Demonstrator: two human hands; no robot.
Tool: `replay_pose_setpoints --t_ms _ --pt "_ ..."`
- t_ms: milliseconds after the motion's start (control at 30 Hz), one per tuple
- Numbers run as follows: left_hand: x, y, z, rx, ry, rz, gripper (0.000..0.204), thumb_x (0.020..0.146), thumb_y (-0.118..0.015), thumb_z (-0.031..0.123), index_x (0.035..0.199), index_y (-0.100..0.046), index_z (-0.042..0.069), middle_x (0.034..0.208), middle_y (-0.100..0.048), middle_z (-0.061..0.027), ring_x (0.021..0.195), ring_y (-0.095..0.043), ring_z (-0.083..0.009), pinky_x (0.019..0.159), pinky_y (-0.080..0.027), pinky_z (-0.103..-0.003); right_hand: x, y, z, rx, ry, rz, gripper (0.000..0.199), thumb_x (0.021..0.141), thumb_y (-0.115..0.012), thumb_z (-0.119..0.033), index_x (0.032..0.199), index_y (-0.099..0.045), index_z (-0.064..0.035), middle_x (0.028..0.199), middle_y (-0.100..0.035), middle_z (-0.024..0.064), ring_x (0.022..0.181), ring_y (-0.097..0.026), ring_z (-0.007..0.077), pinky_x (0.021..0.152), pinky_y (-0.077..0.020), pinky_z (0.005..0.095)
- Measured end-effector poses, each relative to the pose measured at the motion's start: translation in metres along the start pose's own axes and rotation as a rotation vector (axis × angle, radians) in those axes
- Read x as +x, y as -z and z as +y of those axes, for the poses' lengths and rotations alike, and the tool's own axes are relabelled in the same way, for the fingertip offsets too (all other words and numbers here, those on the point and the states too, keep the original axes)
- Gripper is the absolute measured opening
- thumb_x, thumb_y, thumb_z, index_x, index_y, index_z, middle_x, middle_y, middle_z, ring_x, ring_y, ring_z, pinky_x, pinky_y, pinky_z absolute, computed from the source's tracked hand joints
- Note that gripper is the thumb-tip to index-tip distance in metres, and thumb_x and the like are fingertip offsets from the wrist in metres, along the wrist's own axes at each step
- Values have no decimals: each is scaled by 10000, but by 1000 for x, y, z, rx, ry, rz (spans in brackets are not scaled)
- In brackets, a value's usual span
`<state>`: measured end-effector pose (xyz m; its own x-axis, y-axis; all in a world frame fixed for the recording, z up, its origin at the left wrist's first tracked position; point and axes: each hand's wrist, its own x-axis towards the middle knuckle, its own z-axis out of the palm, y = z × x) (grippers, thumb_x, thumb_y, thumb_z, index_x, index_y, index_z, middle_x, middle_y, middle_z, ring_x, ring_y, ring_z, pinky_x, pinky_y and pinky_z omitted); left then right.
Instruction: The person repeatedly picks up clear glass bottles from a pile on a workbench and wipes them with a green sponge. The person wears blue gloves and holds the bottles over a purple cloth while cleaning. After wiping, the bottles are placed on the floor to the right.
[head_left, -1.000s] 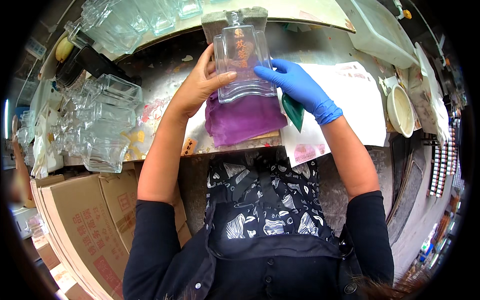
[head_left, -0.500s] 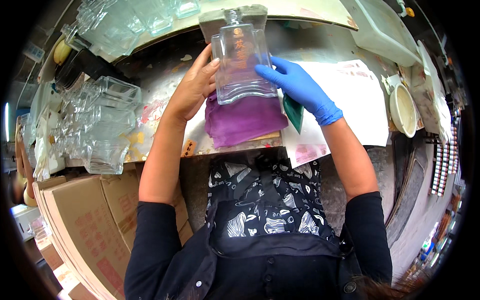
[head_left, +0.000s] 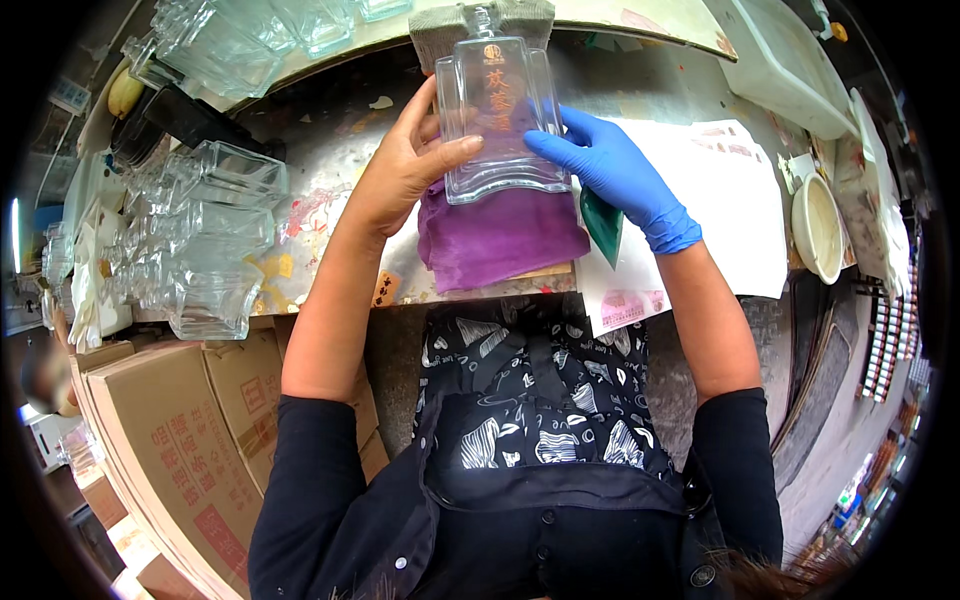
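Note:
A clear glass bottle (head_left: pixel 502 108) with stepped shoulders and orange lettering is held between my two hands, its neck pointing away from me. My bare left hand (head_left: pixel 415 160) grips its left side, thumb over the front face. On the opposite side my right hand (head_left: pixel 612 165), in a blue glove, has its fingers against the glass. A dark green pointed flat piece (head_left: pixel 601 224) shows below the right palm; whether the hand holds it I cannot tell. Under the bottle's base lies a folded purple cloth (head_left: pixel 500 240). A grey padded block (head_left: pixel 436 42) sits behind the neck.
More clear bottles (head_left: pixel 225 215) lie stacked at the left, others (head_left: pixel 225 45) on the shelf beyond. White paper sheets (head_left: pixel 715 220) cover the table's right side, near a cream bowl (head_left: pixel 818 228) and a translucent bin (head_left: pixel 775 60). Cardboard boxes (head_left: pixel 165 440) stand lower left.
My left thumb has come down across the bottle's front, where it was at the upper edge before. The bottle still stays between both hands; the whole view has shifted slightly.

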<state>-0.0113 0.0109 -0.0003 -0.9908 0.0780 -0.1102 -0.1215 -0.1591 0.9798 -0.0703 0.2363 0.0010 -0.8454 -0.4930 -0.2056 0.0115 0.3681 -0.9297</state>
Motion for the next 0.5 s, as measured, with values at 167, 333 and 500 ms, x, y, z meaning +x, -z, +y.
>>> replay_pose_setpoints --t_ms 167,333,500 --pt "1 2 -3 60 -47 -22 960 791 -744 152 1504 -120 -2 1341 -478 -232 1220 -509 -268 1010 -420 -360 0 1 2 12 10 1 618 805 -697 -508 1252 -612 -90 781 -626 27 731 -586 96 696 -475 254" --pt "0 4 -5 61 -19 -33 988 776 -751 160 1509 -106 7 1376 -437 -251 1251 -487 -287 1016 -412 -372 2 2 6 10 32 -4 616 810 -694 -502 1254 -609 -83 777 -631 36 738 -592 100 698 -476 258" --pt "0 5 -3 39 -25 -58 1004 771 -755 165 1516 -95 29 1399 -407 -252 1265 -477 -303 1023 -403 -390 -3 0 -1 -23 -3 6 586 819 -697 -465 1244 -611 -71 712 -583 15 668 -547 84 646 -461 249"
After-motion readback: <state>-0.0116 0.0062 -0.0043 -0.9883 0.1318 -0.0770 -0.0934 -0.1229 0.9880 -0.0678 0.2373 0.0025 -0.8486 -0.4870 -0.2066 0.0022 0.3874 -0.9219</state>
